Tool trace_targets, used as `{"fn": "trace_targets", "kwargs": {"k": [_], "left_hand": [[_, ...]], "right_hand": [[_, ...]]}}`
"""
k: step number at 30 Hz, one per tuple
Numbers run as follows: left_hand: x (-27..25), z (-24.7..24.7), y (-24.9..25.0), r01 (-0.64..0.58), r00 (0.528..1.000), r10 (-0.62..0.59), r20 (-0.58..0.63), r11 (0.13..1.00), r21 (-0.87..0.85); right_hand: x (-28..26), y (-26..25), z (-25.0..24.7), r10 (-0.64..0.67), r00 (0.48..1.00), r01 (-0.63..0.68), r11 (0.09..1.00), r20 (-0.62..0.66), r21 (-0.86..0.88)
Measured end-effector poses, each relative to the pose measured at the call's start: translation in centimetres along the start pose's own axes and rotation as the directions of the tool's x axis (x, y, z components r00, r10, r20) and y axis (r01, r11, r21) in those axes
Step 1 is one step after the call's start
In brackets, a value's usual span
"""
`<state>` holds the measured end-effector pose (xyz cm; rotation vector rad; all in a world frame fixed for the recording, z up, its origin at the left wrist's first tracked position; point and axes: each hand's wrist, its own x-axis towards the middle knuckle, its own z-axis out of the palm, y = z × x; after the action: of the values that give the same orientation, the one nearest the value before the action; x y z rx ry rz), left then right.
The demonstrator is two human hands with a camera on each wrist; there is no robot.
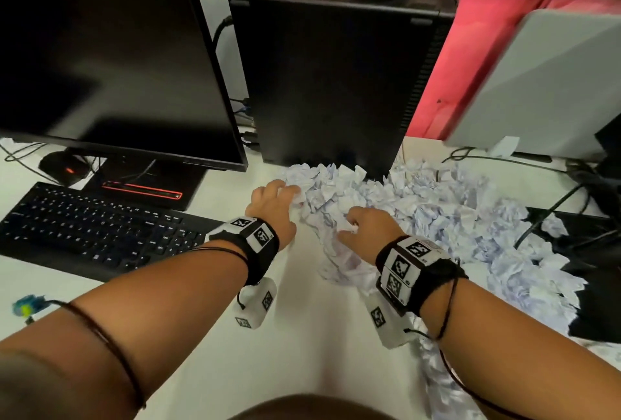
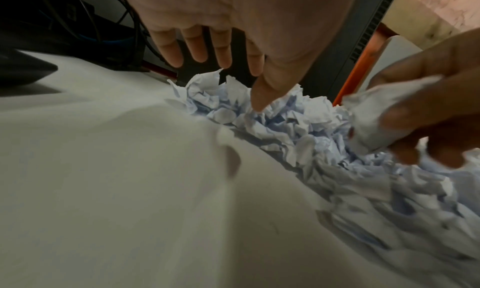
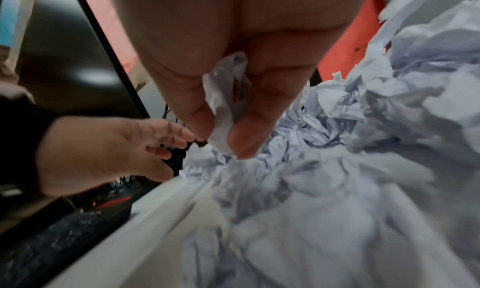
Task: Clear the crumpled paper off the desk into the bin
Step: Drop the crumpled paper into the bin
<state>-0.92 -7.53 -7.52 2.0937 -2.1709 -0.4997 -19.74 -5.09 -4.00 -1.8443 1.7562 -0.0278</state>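
Observation:
A big heap of crumpled white paper (image 1: 420, 214) covers the white desk (image 1: 302, 345) in front of the black computer tower and runs off to the right. My left hand (image 1: 289, 192) is at the heap's left edge with fingers spread and fairly straight; in the left wrist view its thumb (image 2: 259, 99) touches the paper (image 2: 285, 124). My right hand (image 1: 349, 226) is on the heap's near side, where it pinches a crumpled piece (image 3: 223, 107) between thumb and fingers. No bin is in view.
A dark monitor (image 1: 100, 49) and black keyboard (image 1: 94, 231) stand left of the hands, with a mouse (image 1: 64, 167) behind. The tower (image 1: 329, 76) blocks the back. Cables (image 1: 571, 191) and a black object (image 1: 598, 302) lie at the right. A grey panel (image 1: 544, 83) stands at the back right.

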Motion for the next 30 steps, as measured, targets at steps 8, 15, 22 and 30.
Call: {"fn": "trace_targets", "kwargs": {"k": [8,15,22,30], "left_hand": [[4.1,-0.4,-1.3,0.037,0.992,-0.041,0.120,0.999,0.027],[3.6,-0.1,-1.4,0.014,0.961,-0.006,0.278,1.000,-0.026],[1.6,0.4,-1.6,-0.028,0.917,0.023,0.399,1.000,0.007],[1.0,-0.8,-2.3,-0.027,0.938,0.025,0.346,1.000,0.000]], "right_hand": [[2.1,0.1,-2.9,0.040,0.959,0.026,0.974,-0.282,0.226],[3.9,0.2,-2.2,0.037,0.990,-0.031,0.998,-0.136,0.048],[6.0,-1.3,-1.9,-0.004,1.000,0.005,0.970,0.003,-0.242],[4.8,-2.4,-0.6,-0.060,0.993,0.094,0.928,0.103,-0.361]]}}
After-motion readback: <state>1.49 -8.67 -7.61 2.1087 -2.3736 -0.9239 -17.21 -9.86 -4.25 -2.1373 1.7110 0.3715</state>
